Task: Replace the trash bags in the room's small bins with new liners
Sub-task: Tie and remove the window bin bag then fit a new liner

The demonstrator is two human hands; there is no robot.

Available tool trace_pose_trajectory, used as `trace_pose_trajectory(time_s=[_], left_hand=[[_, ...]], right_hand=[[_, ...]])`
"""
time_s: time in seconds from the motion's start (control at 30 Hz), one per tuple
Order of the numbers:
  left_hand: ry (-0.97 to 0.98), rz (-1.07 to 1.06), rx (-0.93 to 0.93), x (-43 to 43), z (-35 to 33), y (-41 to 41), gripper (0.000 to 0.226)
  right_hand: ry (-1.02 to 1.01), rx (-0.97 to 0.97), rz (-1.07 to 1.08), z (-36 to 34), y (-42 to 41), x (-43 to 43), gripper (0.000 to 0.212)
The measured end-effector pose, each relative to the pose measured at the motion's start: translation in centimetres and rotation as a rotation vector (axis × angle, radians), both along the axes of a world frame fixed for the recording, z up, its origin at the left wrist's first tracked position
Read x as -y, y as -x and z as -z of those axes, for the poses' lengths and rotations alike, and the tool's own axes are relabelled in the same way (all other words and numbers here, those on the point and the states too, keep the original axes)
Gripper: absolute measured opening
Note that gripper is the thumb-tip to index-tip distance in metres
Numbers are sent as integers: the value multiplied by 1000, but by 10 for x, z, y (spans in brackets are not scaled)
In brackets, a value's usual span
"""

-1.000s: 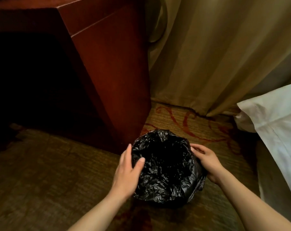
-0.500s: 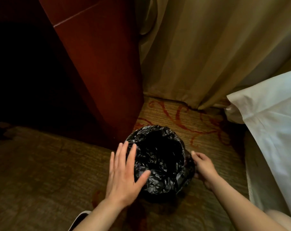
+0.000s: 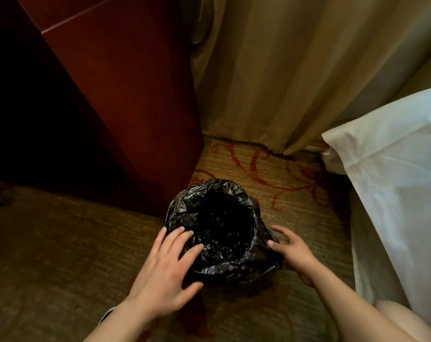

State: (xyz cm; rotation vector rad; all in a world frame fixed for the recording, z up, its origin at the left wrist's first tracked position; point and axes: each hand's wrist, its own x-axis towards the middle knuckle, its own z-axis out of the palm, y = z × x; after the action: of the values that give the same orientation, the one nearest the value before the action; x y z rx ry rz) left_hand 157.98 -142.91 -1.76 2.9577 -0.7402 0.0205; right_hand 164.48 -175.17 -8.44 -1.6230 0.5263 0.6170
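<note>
A small round bin stands on the carpet, fully covered by a crinkled black trash bag [image 3: 219,233] folded over its rim. My left hand [image 3: 167,270] lies on the bag's near left rim with fingers spread and straight, thumb below the rim. My right hand [image 3: 289,250] is at the bag's right side, fingers curved round the plastic there. The bin's own wall is hidden under the bag.
A dark red wooden desk panel [image 3: 125,95] rises just behind and left of the bin. Beige curtains [image 3: 296,70] hang at the back. White bedding [image 3: 394,181] fills the right. Patterned carpet [image 3: 61,243] lies all around.
My left hand slid from the bag's left side onto its near rim, fingers spreading flat. My right hand dropped lower along the right side. The view moved closer.
</note>
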Motion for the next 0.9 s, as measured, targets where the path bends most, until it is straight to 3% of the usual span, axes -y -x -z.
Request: trace_pose_trajectory(time_s=[0.07,0.13,0.2,0.3,0.37,0.43,0.53,0.6,0.7,0.9], left_hand=[[136,-52,-19,-1,-12,-1,85],[258,-191,-24,-3,-21,-11,89],[281,-278,-26,-2,-25,-25,87],[26,-61,-43,1,-28,-42,68],[-274,45,-166,8,-35,-45,73],[-423,35,-259,12,-39,-43,80],[-280,28,-79,23,-42,-50,60],[-99,17,28,37,-43,-53,52],[52,-7,-11,67,-44,-69,82],[-69,-8,-517,92,-11,-80,103]], right_hand=[[-185,-16,45,-8,0,12,66],[-291,68,-53,-26,-3,17,84],[-124,213,-379,-43,-6,17,101],[174,340,-758,-42,-6,7,126],[413,381,-833,-25,-3,-1,115],[602,435,-794,-14,-3,-9,76],[652,459,-696,-9,-3,-16,32],[658,427,-661,-8,1,-17,24],[688,408,-645,0,9,-19,23],[694,305,-540,-5,11,-15,39]])
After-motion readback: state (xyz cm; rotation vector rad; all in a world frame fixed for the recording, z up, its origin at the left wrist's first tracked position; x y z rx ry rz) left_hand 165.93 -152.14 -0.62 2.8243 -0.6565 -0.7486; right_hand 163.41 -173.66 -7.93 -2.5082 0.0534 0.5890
